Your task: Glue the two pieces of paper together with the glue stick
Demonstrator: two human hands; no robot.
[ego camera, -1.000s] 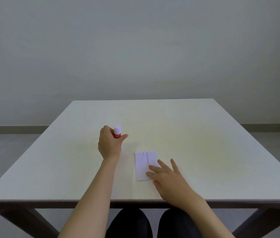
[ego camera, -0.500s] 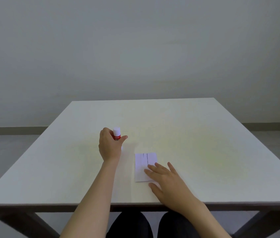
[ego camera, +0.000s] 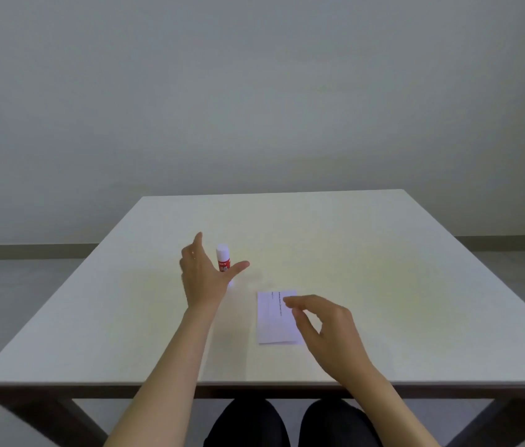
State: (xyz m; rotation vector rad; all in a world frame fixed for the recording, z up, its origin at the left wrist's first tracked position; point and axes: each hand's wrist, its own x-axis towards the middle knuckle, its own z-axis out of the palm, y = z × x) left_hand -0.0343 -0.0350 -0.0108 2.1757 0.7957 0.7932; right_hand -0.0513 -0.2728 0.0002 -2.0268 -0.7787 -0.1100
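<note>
A red glue stick (ego camera: 223,260) with a white cap stands upright on the pale table (ego camera: 383,269). My left hand (ego camera: 203,279) is just in front of it, fingers and thumb spread apart on either side, not gripping it. A white piece of paper (ego camera: 274,321) with a line of small print lies flat to the right of the glue stick. My right hand (ego camera: 329,330) hovers over the paper's right edge, lifted off it, fingers curled loosely and holding nothing. Only one sheet outline is visible; a second piece cannot be told apart.
The table's front edge (ego camera: 190,387) runs just before my knees (ego camera: 254,424). A grey wall stands behind the table.
My left hand has opened and let go of the glue stick, which now stands by itself. My right hand has lifted off the paper, where it was pressing flat.
</note>
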